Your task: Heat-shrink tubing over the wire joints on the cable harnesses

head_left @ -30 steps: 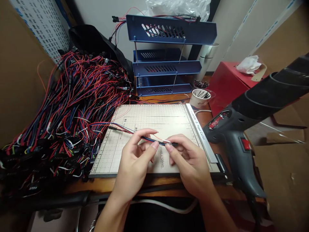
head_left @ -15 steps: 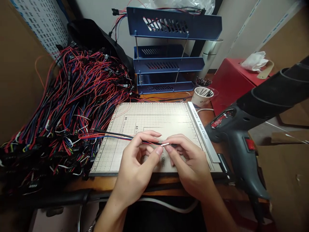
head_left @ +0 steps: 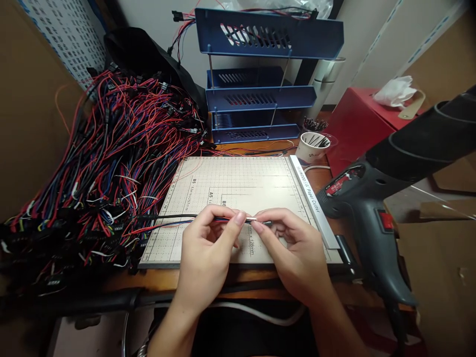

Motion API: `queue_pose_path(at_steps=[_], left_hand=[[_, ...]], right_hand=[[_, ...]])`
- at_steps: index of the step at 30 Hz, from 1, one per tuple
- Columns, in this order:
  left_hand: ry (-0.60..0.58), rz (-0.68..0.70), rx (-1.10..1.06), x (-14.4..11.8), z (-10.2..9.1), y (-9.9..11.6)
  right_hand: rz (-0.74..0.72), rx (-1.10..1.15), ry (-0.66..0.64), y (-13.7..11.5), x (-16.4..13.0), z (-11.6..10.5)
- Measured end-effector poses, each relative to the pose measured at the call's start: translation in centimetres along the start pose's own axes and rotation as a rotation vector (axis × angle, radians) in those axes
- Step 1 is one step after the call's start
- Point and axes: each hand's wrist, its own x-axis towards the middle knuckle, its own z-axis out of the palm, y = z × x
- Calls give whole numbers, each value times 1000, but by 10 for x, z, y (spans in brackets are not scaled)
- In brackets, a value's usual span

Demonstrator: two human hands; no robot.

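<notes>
Above the pale gridded board of a paper cutter [head_left: 238, 173], my two hands meet fingertip to fingertip. My left hand [head_left: 206, 248] pinches a bundle of thin black, red and blue wires [head_left: 171, 219] that runs off to the left. A short white piece [head_left: 251, 218], like a wire end or sleeve, pokes out between the fingertips. My right hand [head_left: 297, 248] is closed in a pinch at the right end of that piece. A dark bit shows behind the right fingers; its kind is hidden.
A large heap of wire harnesses [head_left: 130, 148] covers the left. Blue shelf trays [head_left: 260, 99] stand behind the board. At right are a paper cup [head_left: 313, 146] holding black sticks, a red box [head_left: 357, 124] and a heat gun [head_left: 375, 213] with a red switch.
My left thumb has shifted up and over the wires. The white piece now lies more level, and the wires at left are straighter and slightly lower.
</notes>
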Motion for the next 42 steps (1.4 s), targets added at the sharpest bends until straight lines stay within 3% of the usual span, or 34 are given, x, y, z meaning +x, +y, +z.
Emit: queue_pose_path(at_steps=[8, 18, 34, 37, 42], left_hand=[[37, -17, 72, 1, 2, 1], [-31, -83, -26, 0, -4, 1], [7, -89, -26, 0, 2, 2], [-18, -92, -9, -1, 3, 3], [-57, -82, 2, 1, 1, 3]], right_hand=[[-7, 1, 1, 1, 0, -1], [-91, -4, 17, -1, -2, 0], [-192, -76, 10, 1, 2, -1], [-157, -58, 21, 2, 2, -1], [19, 142, -62, -2, 6, -2]])
